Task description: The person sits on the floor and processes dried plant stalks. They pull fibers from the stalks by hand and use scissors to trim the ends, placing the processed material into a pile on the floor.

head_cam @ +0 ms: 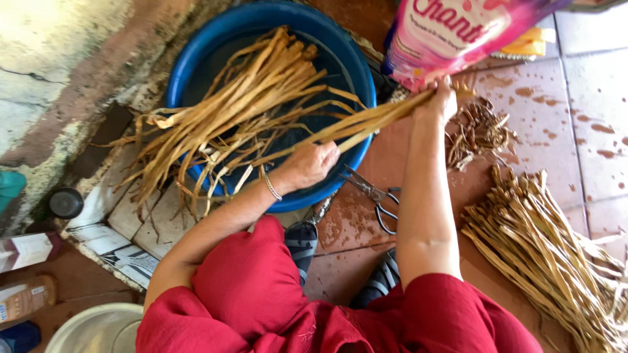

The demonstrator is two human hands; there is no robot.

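Wet tiles (589,78): both hands (307,163) (439,101) clench one strip bundle (366,121) over one blue basin (196,59).

Glossy blue plastic basin (196,62), dry fibrous straw strips (242,98), metal scissors (373,194)

Left hand (311,163) in a closed grip, wrist bent; right hand (439,101) farther out, arm straight, grip closed.

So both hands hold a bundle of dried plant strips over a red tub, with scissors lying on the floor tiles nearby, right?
Not quite: the tub is blue, not red, as the head view shows. The left hand and right hand do hold the strips over it, and scissors lie on the tiles.
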